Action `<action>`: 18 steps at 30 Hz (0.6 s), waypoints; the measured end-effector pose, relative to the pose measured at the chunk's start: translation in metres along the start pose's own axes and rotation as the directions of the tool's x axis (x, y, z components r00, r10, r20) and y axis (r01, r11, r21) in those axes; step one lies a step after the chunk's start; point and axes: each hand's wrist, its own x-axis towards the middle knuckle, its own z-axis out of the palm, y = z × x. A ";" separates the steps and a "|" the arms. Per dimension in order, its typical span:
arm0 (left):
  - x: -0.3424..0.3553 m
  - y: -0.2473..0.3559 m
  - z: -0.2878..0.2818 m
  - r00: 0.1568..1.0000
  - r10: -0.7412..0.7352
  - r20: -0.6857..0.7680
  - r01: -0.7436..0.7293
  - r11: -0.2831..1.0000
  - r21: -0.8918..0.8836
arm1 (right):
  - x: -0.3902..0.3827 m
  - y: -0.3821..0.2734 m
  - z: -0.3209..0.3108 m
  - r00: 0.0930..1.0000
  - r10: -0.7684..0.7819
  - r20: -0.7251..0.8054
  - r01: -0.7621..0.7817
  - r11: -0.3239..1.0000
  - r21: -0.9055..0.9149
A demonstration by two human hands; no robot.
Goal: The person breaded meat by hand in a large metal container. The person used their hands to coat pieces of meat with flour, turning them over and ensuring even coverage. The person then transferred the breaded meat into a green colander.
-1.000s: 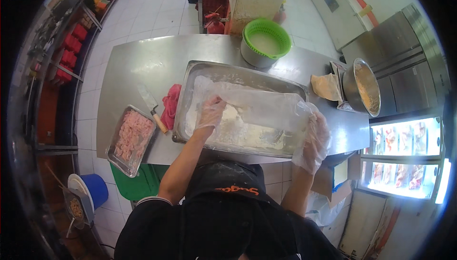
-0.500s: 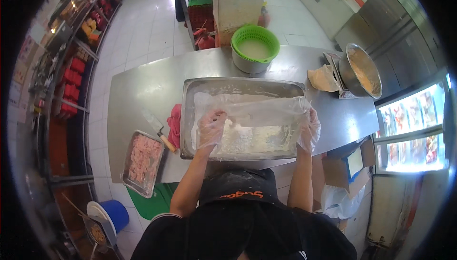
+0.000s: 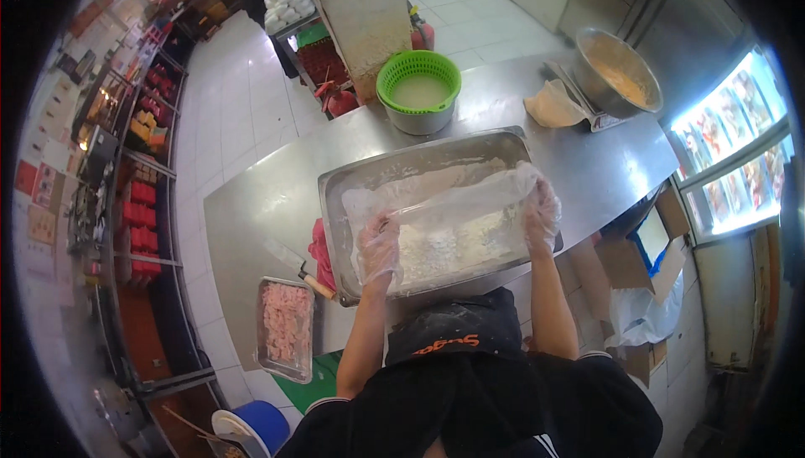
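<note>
Upon the steel table (image 3: 277, 198), the left hand (image 3: 380, 248) and right hand (image 3: 542, 213) grip plastic film (image 3: 470, 194) over the powdery pan (image 3: 419, 158); uneven pulling could tear it.

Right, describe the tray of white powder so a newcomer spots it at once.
Find the long steel table, then the green basket at its far edge. Between that basket and the dark apron lies a large rectangular metal tray. Unlike the smaller tray of pink meat to its left, it holds white powder.
</note>
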 end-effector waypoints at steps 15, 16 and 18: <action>0.000 0.028 0.013 0.980 -0.125 -0.156 0.134 0.990 0.048 | 0.008 -0.002 -0.058 0.882 0.460 -0.098 -0.421 0.866 0.272; -0.001 0.026 0.009 0.973 -0.150 -0.173 0.159 0.987 0.039 | 0.009 -0.019 -0.057 0.816 0.562 -0.135 -0.523 0.818 0.238; -0.004 0.020 0.005 0.970 -0.174 -0.169 0.181 0.983 0.025 | 0.011 -0.018 -0.072 0.740 0.644 -0.194 -0.609 0.764 0.214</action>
